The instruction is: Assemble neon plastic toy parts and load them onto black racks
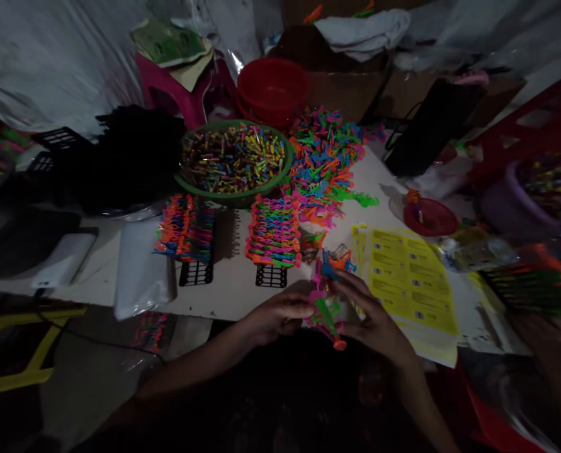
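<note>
My left hand [280, 311] and my right hand [372, 314] meet at the near edge of the white table [233, 283]. Between them they hold a small bunch of bright plastic toy pieces [326, 308], pink, green and orange, with clear wrapping around part of it. Just beyond the hands stand two black racks [271, 275] loaded with rows of the same coloured pieces [274, 229]. A loose heap of coloured pieces [325, 160] lies further back. A stack of yellow printed sheets [410, 277] lies right of my right hand.
A green bowl [233, 196] full of small coloured pieces sits at the table's middle, a red tub [271, 88] behind it. A small red dish [430, 217] and purple bowl [530, 189] stand at right. Black trays [119, 157] and a white bag [141, 267] lie at left.
</note>
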`<act>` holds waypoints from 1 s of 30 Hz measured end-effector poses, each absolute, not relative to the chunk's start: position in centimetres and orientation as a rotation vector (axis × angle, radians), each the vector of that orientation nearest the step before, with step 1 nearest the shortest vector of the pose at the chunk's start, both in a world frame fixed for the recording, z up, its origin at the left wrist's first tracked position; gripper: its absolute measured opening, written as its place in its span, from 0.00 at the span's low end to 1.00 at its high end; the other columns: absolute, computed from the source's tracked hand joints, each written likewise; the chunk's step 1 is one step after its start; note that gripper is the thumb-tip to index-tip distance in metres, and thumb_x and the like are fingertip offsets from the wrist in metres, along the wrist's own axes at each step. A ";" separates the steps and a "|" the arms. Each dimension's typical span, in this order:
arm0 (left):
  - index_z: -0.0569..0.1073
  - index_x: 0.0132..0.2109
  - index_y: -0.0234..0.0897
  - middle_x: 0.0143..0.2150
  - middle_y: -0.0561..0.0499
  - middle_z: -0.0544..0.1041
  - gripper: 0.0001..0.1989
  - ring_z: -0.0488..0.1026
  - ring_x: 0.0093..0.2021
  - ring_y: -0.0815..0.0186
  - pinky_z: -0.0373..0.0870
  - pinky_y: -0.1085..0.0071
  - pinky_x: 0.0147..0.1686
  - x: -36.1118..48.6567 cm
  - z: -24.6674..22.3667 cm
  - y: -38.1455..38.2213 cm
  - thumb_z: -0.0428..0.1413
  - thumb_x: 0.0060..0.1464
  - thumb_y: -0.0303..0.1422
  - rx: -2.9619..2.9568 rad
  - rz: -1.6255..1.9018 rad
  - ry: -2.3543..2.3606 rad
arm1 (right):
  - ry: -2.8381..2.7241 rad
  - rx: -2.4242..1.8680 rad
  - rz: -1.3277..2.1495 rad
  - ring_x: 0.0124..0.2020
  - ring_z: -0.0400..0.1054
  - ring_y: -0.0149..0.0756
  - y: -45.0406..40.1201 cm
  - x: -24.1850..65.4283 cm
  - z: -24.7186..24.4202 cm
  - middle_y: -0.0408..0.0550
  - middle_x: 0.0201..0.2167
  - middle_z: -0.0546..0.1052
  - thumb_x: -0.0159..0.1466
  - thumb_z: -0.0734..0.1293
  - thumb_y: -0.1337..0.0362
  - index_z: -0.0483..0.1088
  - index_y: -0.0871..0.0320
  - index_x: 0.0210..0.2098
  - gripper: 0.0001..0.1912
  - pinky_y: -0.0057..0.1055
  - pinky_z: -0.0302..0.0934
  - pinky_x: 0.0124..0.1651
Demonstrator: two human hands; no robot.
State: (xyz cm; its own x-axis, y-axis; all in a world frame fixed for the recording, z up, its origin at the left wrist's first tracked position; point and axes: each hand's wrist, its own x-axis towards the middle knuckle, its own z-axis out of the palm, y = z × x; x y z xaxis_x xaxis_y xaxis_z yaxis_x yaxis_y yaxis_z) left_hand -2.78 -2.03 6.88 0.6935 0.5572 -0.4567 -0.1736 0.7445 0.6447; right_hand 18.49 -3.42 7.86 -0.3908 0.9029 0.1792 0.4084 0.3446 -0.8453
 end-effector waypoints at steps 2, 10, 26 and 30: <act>0.71 0.36 0.33 0.21 0.58 0.62 0.16 0.47 0.14 0.81 0.36 0.78 0.14 -3.4 6.7 -2.4 0.61 0.43 0.40 0.596 0.476 0.685 | -1.991 -0.966 0.976 0.52 0.63 0.40 -2.9 17.1 7.8 0.46 0.47 0.73 0.54 0.69 0.58 0.72 0.49 0.42 0.15 0.40 0.57 0.54; 0.72 0.40 0.35 0.31 0.51 0.72 0.18 0.66 0.29 0.73 0.61 0.76 0.31 -5.1 5.7 -3.9 0.62 0.42 0.38 0.594 0.837 0.883 | -1.221 -1.349 1.099 0.30 0.70 0.34 -4.1 10.6 6.2 0.44 0.28 0.77 0.58 0.63 0.54 0.73 0.56 0.33 0.13 0.30 0.64 0.34; 0.75 0.41 0.34 0.36 0.47 0.77 0.18 0.70 0.32 0.66 0.65 0.72 0.32 -5.2 5.8 -4.6 0.58 0.46 0.41 1.053 0.862 1.096 | -1.223 -1.371 1.112 0.35 0.71 0.36 -5.2 9.2 5.8 0.46 0.32 0.77 0.60 0.61 0.55 0.73 0.55 0.35 0.13 0.32 0.65 0.41; 0.75 0.42 0.34 0.40 0.46 0.77 0.16 0.71 0.40 0.62 0.66 0.70 0.39 -4.9 5.9 -4.8 0.56 0.48 0.39 1.122 0.871 1.072 | -1.210 -1.381 1.086 0.36 0.71 0.38 -5.6 9.1 5.6 0.48 0.33 0.77 0.60 0.61 0.55 0.73 0.56 0.36 0.14 0.34 0.65 0.41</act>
